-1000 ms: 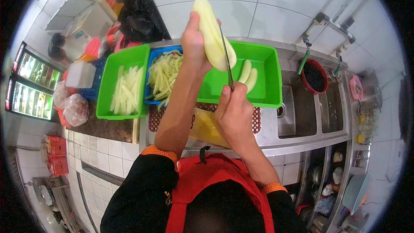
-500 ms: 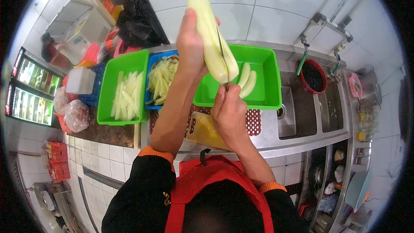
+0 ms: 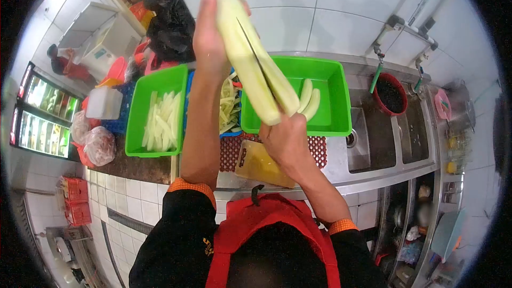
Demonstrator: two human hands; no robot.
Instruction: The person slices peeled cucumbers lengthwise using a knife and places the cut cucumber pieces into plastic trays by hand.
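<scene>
Above the worktop [image 3: 336, 154]: pale vegetable [image 3: 243, 64] slit along its length

In the air over the worktop, the vegetable slants from upper left to lower right, clear of the surface. It is long, thick and pale green. A dark slit runs from near its upper end down to the lower end, where the two parts stand slightly apart.

My left hand [image 3: 210, 29] is wrapped round the upper left side of it, thumb lifted near the top, fingertips showing at the far edge. My right hand [image 3: 288, 136] is closed in a fist just under the lower end, on the knife [image 3: 255, 53]; the blade shows as a thin dark line in the slit, the handle is hidden.

Beyond and below the vegetable, on the right: green tub [image 3: 330, 82] with two curved pieces [image 3: 312, 104] side by side. To the left, partly behind my left forearm: blue tub [image 3: 233, 134] with cut strips [image 3: 229, 109]. Farther left: second green tub [image 3: 154, 152] with pale sticks [image 3: 161, 122], lying mostly lengthwise.

Near my right wrist, a yellowish cutting board [image 3: 264, 166] lies on a red perforated mat [image 3: 229, 156]. Right of these, sink basins [image 3: 373, 146]; at their back edge, a red bowl [image 3: 393, 110] with dark contents, not identifiable from here.
</scene>
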